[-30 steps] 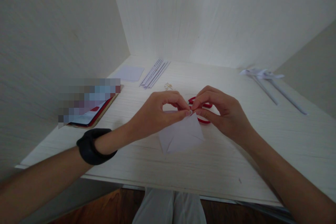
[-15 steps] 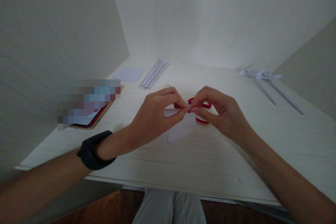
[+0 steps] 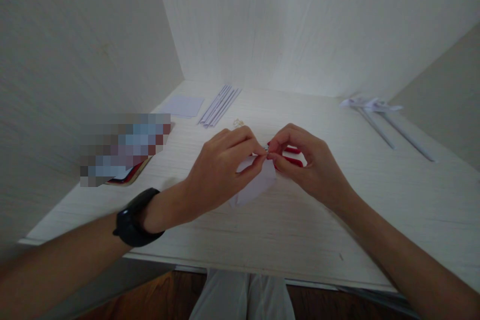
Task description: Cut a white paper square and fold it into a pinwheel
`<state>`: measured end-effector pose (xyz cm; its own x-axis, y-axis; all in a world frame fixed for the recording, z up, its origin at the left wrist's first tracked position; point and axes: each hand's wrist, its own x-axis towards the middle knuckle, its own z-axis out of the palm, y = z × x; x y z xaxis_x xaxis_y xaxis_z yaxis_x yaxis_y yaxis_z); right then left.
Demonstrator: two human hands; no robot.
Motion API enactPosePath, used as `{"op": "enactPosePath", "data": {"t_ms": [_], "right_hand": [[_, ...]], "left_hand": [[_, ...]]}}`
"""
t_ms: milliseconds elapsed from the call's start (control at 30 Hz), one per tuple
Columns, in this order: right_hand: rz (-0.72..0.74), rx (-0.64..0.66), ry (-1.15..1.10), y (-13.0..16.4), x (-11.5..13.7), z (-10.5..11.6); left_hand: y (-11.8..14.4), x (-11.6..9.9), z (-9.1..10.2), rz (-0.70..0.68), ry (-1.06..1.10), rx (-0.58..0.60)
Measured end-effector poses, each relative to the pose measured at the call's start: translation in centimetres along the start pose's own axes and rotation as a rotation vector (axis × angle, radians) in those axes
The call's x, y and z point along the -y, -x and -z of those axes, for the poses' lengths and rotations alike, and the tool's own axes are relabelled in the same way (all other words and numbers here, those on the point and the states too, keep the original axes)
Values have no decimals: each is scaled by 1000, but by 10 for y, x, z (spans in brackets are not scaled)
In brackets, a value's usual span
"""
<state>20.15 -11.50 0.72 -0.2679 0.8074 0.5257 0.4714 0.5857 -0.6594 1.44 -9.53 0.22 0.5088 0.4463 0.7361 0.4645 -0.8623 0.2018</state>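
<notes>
My left hand [image 3: 219,170] and my right hand [image 3: 305,162] meet above the middle of the desk, fingertips pinched together on one corner of a folded white paper [image 3: 255,185]. The paper hangs down below the left fingers, tilted and partly hidden by them. A small shiny thing shows between the fingertips, too small to tell what. Red-handled scissors [image 3: 291,156] lie on the desk behind my right hand, mostly covered by it. A black watch sits on my left wrist.
Rolled paper sticks [image 3: 220,105] and a paper square [image 3: 183,106] lie at the back left. A device with a red edge [image 3: 123,175] is at the left wall. Paper pinwheels on sticks [image 3: 375,110] lie back right. Small clips [image 3: 238,122] sit behind my hands.
The paper has been folded up smaller and drawn closer under my left fingers. Both hands shifted slightly left and stayed pinched together at the corner.
</notes>
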Motion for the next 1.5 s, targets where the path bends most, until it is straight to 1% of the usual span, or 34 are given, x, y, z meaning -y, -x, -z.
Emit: {"op": "enactPosePath", "data": {"t_ms": [167, 333, 400, 467, 567, 667, 833, 967, 1067, 1300, 1500], "right_hand": [[7, 4, 15, 0, 1, 0], [7, -21, 75, 0, 2, 0], [33, -44, 132, 1, 3, 0], [76, -69, 195, 1, 3, 1], [160, -100, 280, 3, 5, 2], [229, -113, 345, 4, 6, 3], [322, -84, 394, 5, 7, 2], [343, -78, 411, 5, 5, 1], [339, -66, 400, 5, 5, 1], [338, -78, 360, 6, 5, -1], [323, -109, 306, 6, 7, -4]], "left_hand": [[1, 0, 1, -45, -65, -6], [0, 1, 3, -149, -174, -6], [-2, 2, 4, -128, -119, 12], [-6, 4, 6, -7, 65, 51], [-11, 8, 8, 245, 433, 126], [-14, 14, 9, 435, 673, 194], [-15, 18, 7, 657, 965, 264], [-15, 17, 5, 739, 1087, 287], [-15, 16, 4, 760, 1098, 283], [-14, 17, 3, 654, 1058, 264], [-12, 18, 3, 617, 1039, 244]]}}
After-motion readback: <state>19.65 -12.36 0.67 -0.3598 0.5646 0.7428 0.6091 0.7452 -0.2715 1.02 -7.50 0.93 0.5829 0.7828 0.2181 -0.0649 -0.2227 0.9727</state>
